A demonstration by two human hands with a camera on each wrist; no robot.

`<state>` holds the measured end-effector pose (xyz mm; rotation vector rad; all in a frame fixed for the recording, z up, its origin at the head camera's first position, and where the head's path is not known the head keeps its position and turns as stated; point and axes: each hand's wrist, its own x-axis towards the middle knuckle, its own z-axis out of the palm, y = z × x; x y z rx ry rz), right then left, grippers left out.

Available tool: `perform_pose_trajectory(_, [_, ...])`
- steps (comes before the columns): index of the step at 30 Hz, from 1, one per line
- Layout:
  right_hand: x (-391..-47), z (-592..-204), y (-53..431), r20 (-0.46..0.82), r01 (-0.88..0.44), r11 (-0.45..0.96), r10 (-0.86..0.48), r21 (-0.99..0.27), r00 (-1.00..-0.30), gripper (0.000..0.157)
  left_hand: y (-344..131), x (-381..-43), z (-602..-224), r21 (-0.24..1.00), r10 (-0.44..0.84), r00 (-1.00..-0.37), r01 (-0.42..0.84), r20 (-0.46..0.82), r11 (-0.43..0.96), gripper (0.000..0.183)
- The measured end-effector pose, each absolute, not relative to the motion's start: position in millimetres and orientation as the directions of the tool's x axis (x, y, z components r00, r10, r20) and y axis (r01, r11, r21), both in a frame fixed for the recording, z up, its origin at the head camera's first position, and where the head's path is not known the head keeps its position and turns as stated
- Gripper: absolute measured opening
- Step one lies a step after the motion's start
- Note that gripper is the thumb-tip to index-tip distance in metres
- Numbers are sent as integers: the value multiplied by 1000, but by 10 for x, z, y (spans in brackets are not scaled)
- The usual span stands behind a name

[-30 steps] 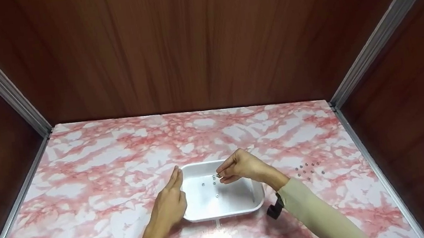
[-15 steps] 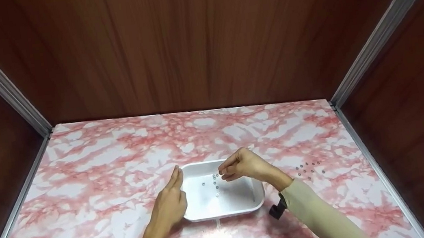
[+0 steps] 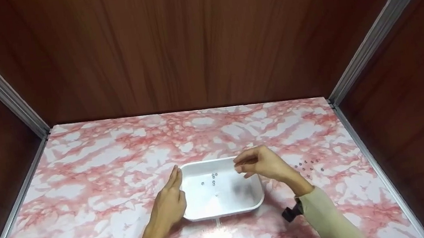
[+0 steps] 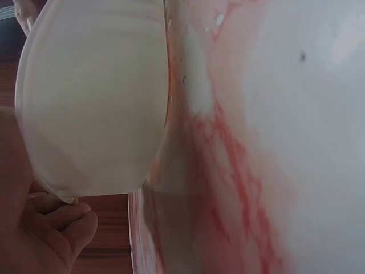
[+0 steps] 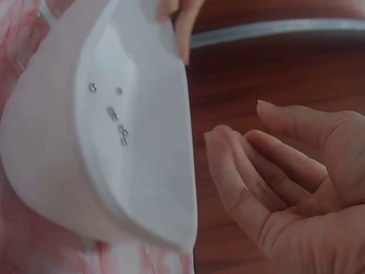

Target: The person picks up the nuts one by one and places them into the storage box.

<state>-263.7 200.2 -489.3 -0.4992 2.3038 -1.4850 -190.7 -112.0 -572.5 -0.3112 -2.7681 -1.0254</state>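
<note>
A white rectangular tray (image 3: 223, 207) with rounded corners stands on the table. Several small metal nuts (image 5: 122, 131) lie on its floor, with one nut (image 3: 217, 195) apart from the rest. At the tray's left side my left hand (image 3: 168, 204) holds the rim; the left wrist view has its curled fingers (image 4: 71, 220) by the edge. Over the right part of the tray hovers my right hand (image 3: 261, 164). Its thumb and fingers are apart with nothing between them, as the right wrist view makes plain.
More small nuts (image 3: 311, 169) are scattered on the red-and-white marbled table (image 3: 118, 156), right of the tray. Brown wood-look panels (image 3: 186, 44) with metal edge strips (image 3: 384, 26) enclose the back and sides.
My right hand lets a nut drop into the tray, then moves right with its fingers parting. The left hand keeps its place on the rim.
</note>
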Motion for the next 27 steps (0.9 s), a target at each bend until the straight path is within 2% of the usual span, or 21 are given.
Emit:
perform_pose_trajectory(7, [-2538,-4912,2460,54,-245,484,-374,-840,-926,28,-1101,-1906,-5742,625,132,-963,254,235,739,57])
perform_pose_trajectory(11, [-2508,-4935,2757,122,-273,544,-297,-794,-947,26,-1108,-1916,-5734,615,127,-962,254,243,747,57])
perform_pose_trajectory(18, [-2444,-5023,3235,136,-240,645,-208,-726,-969,30,-1127,-1906,-5721,633,125,-968,238,218,736,57])
perform_pose_trajectory(23, [-2373,-5152,3504,124,-239,722,-210,-649,-970,32,-1131,-1901,-5714,652,128,-973,225,193,724,57])
perform_pose_trajectory(27, [-2303,-5293,3636,178,-298,781,-240,-549,-954,29,-1121,-1897,-5727,643,130,-970,232,203,730,57])
